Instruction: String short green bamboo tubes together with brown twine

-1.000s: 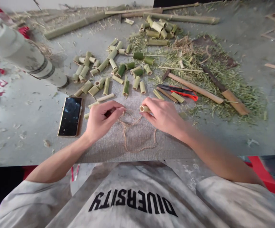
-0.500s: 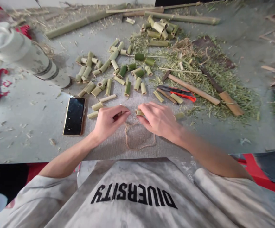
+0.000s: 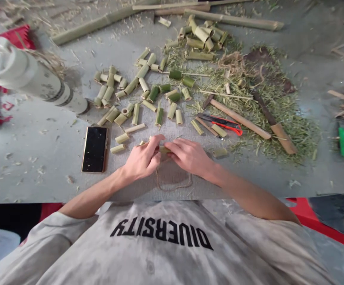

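Observation:
Close together near the table's front edge are both of my hands. My right hand [image 3: 191,157] is closed on a short bamboo piece [image 3: 164,150], with its fingers over the right end. At the left end of that piece is my left hand [image 3: 144,159], its fingers bent and pressed together; what they hold is too small to make out. A loop of thin twine [image 3: 173,190] hangs down from between the hands onto the table. Two short bamboo pieces lie left of my left hand, and another [image 3: 220,152] lies right of my right hand.
A phone [image 3: 95,149] and a white bottle [image 3: 38,77] are at the left. Many cut bamboo pieces [image 3: 144,71] lie ahead. A red cutter [image 3: 224,123], a hammer [image 3: 240,118], a knife [image 3: 274,120] and green shavings [image 3: 297,114] are at the right.
My left hand has moved right and closer to my right hand, against the bamboo piece. My right hand has shifted slightly left and toward the front edge with the piece. The view has tilted a little.

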`<state>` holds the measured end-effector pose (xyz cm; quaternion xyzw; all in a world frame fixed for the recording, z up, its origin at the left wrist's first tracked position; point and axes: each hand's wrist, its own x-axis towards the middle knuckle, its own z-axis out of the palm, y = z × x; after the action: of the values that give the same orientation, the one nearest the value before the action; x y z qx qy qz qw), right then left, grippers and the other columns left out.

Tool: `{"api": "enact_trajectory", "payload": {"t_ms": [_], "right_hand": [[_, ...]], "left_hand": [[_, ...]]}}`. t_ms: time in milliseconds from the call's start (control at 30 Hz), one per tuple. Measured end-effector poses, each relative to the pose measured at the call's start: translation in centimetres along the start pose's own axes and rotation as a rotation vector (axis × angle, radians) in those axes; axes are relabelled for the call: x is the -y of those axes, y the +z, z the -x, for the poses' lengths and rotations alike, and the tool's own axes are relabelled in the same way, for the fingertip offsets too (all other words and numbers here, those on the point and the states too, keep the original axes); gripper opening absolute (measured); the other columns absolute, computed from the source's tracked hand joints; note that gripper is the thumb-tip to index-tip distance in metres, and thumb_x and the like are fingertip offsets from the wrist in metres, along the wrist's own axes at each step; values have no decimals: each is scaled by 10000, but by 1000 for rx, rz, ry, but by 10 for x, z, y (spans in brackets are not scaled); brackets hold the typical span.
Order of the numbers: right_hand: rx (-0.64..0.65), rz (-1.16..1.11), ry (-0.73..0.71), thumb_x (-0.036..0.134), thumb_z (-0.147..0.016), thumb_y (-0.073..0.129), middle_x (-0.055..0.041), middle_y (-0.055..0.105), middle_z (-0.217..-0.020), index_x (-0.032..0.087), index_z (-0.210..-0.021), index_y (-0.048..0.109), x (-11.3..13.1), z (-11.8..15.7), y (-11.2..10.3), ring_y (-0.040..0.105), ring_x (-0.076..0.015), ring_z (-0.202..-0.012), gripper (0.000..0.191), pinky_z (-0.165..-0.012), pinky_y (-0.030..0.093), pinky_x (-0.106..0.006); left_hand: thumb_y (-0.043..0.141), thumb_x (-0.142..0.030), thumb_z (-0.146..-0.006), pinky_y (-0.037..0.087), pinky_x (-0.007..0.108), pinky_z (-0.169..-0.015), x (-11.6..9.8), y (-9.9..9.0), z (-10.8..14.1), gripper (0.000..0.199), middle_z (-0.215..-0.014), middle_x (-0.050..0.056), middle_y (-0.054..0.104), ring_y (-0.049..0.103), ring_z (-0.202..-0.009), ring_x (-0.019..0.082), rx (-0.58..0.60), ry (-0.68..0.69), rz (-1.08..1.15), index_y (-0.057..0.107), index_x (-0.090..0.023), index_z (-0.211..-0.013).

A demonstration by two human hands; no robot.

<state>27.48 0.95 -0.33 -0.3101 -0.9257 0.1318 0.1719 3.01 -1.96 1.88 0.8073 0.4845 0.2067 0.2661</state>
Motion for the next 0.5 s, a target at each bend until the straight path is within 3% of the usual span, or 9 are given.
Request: {"api": "enact_trajectory", "payload": {"t_ms": [167, 233, 333, 400, 500], "right_hand": [[-18, -149, 43, 368, -1221, 496, -140, 816, -1211, 191, -1394, 624, 2, 5, 1, 775, -268, -1109, 278, -876, 563, -367], [15, -226, 70, 377, -1216, 500, -166, 804, -1271, 194, -1401, 592, 4, 7, 0, 774, -284, -1159, 276, -859, 567, -365], [21, -445, 149, 336, -1160, 589, -151, 784, -1299, 218, -1409, 534, 1, 8, -4, 782, -261, -1089, 281, -804, 552, -337], [-21, -618, 197, 358, -1101, 686, -83, 783, -1154, 230, -1353, 531, -4, 8, -9, 760, -210, -941, 323, -790, 538, -312], [-110, -754, 201, 526, -1054, 762, -6, 714, -955, 241, -1131, 580, -11, 7, -16, 672, -162, -810, 347, -787, 518, -293]], "left_hand": [[516, -527, -1098, 602, 380, -773, 3, 16, -3, 496, -1219, 164, 758, 782, -938, 267, -41, 21, 102, 442, -175, -1439], [546, -511, -1104, 597, 372, -812, -2, 22, -5, 443, -1322, 194, 727, 773, -967, 242, -53, -1, 163, 447, -181, -1382], [514, -382, -1134, 534, 303, -769, -13, 25, -7, 297, -1123, 77, 741, 690, -845, 162, -57, -84, 320, 447, -200, -1359], [486, -340, -1147, 457, 259, -701, -21, 26, -6, 253, -883, -42, 630, 565, -720, 126, -100, -135, 427, 456, -212, -1362], [478, -333, -1151, 367, 239, -651, -30, 29, -2, 223, -785, -95, 453, 417, -653, 112, -202, -188, 497, 476, -227, -1348]]}}
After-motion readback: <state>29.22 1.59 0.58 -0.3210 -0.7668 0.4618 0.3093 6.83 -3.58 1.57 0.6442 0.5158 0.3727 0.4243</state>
